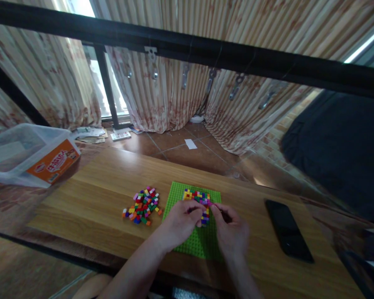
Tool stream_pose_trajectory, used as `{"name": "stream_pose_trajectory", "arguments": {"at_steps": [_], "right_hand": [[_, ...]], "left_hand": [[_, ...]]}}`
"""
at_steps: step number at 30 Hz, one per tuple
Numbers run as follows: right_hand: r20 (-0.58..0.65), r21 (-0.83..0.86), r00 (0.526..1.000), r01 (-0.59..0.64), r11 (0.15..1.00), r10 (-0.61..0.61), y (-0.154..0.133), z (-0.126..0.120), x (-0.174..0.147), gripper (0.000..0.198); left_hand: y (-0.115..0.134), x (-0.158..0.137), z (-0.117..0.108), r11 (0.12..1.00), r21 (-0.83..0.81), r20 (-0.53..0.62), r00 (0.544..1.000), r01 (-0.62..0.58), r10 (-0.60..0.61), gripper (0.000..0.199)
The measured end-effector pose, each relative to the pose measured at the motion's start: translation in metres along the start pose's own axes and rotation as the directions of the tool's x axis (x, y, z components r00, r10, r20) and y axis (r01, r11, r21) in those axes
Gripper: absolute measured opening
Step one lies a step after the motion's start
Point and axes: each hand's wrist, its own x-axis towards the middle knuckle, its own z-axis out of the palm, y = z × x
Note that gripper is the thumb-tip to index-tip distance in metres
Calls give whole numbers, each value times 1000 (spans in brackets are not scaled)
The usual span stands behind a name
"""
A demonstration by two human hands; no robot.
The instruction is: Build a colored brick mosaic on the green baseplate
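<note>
A green studded baseplate (174,194) lies on the wooden table, with rows of small colourful building bricks (197,195) pressed onto its middle. My left hand (183,220) is over the left side of these bricks, thumb and fingers pinched together; whatever sits between them is hidden. From the right, my right hand (232,228) reaches to the edge of the same bricks with thumb and forefinger closed around a small pink brick (210,204). Both hands partly cover the built area. Left of the baseplate is a loose pile of mixed-colour bricks (143,205).
A black phone (288,230) lies at the right of the wooden table (112,174). Beyond the table's left end stands a clear plastic bin (17,160) with an orange label. A black bar (187,47) with hanging metal clips crosses the view above, before striped curtains (162,99).
</note>
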Motion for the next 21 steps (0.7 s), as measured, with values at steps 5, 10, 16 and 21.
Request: {"name": "stream_pose_trajectory", "arguments": {"at_steps": [5, 10, 16, 21], "right_hand": [[-88, -16, 996, -2, 1000, 0, -1, 0, -4, 33], [-82, -15, 997, 0, 1000, -1, -1, 4, -8, 31], [2, -71, 1000, -2, 997, 2, 2, 5, -6, 31], [71, -62, 997, -10, 998, 14, 3, 0, 0, 32]], "left_hand": [[-1, -3, 0, 994, 113, 15, 1000, -1, -1, 26], [-1, -5, 2, 993, 105, 32, 999, -45, 42, 28], [-4, -4, 3, 994, 93, 33, 998, -63, 60, 30], [-6, -3, 2, 993, 102, 41, 998, -54, 50, 30]]}}
